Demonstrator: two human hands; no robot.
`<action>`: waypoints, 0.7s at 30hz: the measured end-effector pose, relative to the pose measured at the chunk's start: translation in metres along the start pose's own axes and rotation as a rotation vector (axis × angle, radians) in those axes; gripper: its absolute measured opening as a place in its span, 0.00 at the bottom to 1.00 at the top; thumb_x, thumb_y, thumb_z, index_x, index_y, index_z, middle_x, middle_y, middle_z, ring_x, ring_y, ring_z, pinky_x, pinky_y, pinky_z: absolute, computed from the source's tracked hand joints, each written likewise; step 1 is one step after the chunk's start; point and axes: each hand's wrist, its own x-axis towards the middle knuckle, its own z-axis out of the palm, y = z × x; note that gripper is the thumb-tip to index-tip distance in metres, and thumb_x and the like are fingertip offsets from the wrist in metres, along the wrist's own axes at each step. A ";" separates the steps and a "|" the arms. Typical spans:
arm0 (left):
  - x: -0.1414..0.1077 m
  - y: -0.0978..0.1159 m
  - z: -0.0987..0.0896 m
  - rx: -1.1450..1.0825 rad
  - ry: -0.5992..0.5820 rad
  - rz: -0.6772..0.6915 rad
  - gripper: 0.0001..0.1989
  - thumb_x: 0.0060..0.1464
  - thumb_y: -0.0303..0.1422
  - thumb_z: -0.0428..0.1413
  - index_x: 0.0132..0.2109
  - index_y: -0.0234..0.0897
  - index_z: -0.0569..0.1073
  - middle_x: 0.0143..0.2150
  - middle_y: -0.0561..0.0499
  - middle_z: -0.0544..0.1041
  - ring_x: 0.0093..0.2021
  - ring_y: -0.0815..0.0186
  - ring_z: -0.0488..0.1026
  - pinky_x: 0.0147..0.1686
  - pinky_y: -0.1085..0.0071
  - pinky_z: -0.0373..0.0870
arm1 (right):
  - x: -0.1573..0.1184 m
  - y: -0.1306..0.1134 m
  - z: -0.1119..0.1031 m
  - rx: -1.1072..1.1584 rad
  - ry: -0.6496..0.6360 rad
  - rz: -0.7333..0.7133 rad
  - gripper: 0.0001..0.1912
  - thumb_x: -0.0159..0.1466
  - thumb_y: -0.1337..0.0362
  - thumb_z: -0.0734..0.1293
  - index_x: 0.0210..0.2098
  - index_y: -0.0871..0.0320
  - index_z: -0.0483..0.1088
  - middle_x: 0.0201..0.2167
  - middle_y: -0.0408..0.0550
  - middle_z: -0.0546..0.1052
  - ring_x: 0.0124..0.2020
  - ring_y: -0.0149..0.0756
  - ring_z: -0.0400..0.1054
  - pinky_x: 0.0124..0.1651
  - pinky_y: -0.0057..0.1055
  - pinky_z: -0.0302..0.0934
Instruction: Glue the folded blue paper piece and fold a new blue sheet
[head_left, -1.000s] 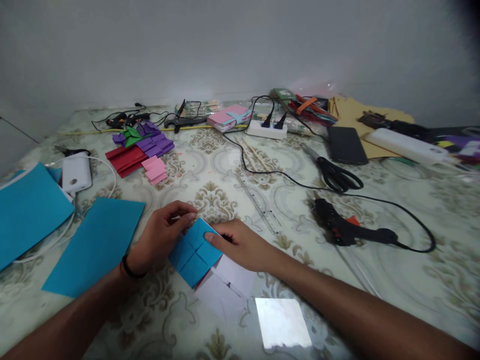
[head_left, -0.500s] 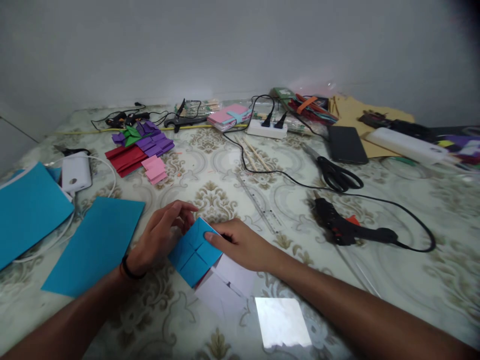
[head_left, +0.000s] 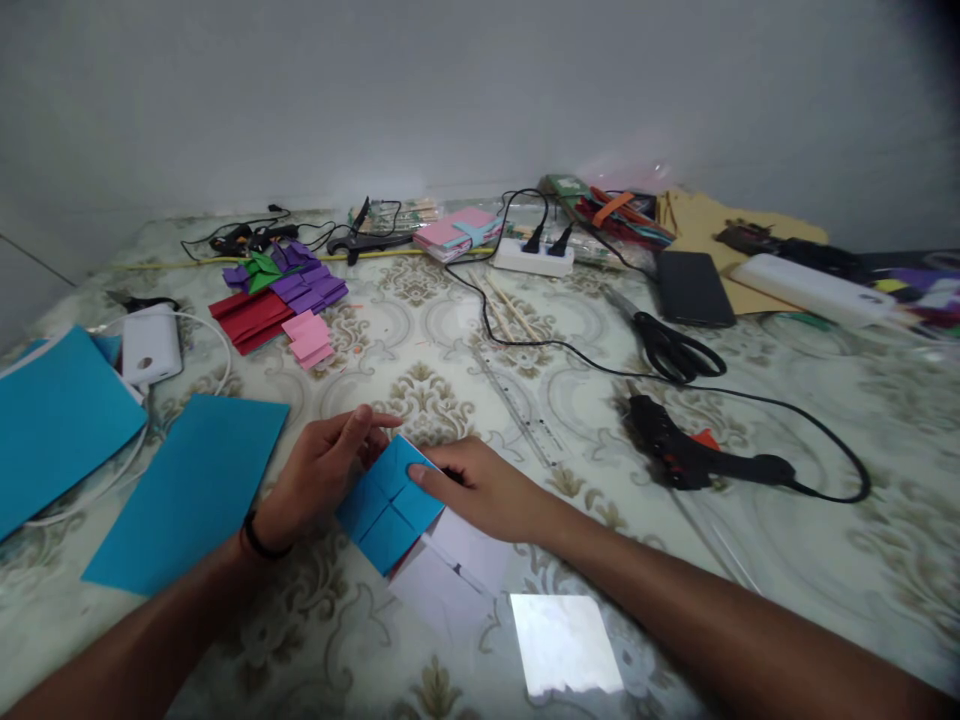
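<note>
A small square of blue paper (head_left: 390,505) with crossing fold lines is tilted above the patterned tablecloth. My right hand (head_left: 480,485) grips its right edge, thumb on top and the other fingers tucked underneath. At the paper's left side is my left hand (head_left: 321,468), its index finger stretched past the top corner and its thumb raised. Its lower fingers are partly hidden, so I cannot tell whether they touch the paper. A larger blue sheet (head_left: 199,490) lies left of my left hand, and farther left are more blue sheets (head_left: 60,430).
A black glue gun (head_left: 697,450), black-handled scissors (head_left: 667,340) and a clear ruler (head_left: 521,410) lie to the right. Folded red paper (head_left: 255,318), purple paper (head_left: 311,288) and pink paper (head_left: 309,340) sit at back left. A corded power strip (head_left: 534,258) stands behind.
My left hand has shifted slightly, with its index finger straighter and its thumb lifted. My right hand and the blue square stay in place.
</note>
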 end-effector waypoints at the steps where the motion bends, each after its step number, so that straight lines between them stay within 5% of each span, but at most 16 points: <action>1: 0.000 0.001 0.000 -0.013 0.000 -0.008 0.29 0.67 0.55 0.52 0.46 0.34 0.85 0.33 0.48 0.81 0.34 0.64 0.75 0.36 0.70 0.71 | 0.000 0.000 0.000 0.001 0.001 0.001 0.23 0.72 0.50 0.59 0.26 0.58 0.60 0.23 0.39 0.57 0.25 0.27 0.52 0.27 0.25 0.47; 12: 0.000 -0.005 -0.002 0.029 -0.014 0.048 0.23 0.72 0.46 0.49 0.60 0.34 0.76 0.37 0.49 0.82 0.34 0.66 0.76 0.37 0.71 0.72 | 0.000 0.000 0.000 0.008 -0.004 -0.013 0.25 0.73 0.49 0.58 0.26 0.58 0.60 0.23 0.39 0.58 0.26 0.27 0.52 0.27 0.25 0.47; 21: 0.001 -0.008 -0.003 0.110 -0.016 0.021 0.26 0.69 0.51 0.51 0.56 0.36 0.81 0.36 0.49 0.82 0.33 0.66 0.75 0.35 0.71 0.70 | 0.000 0.000 0.000 0.005 -0.005 -0.012 0.24 0.73 0.49 0.58 0.26 0.58 0.60 0.23 0.39 0.57 0.25 0.27 0.52 0.27 0.25 0.47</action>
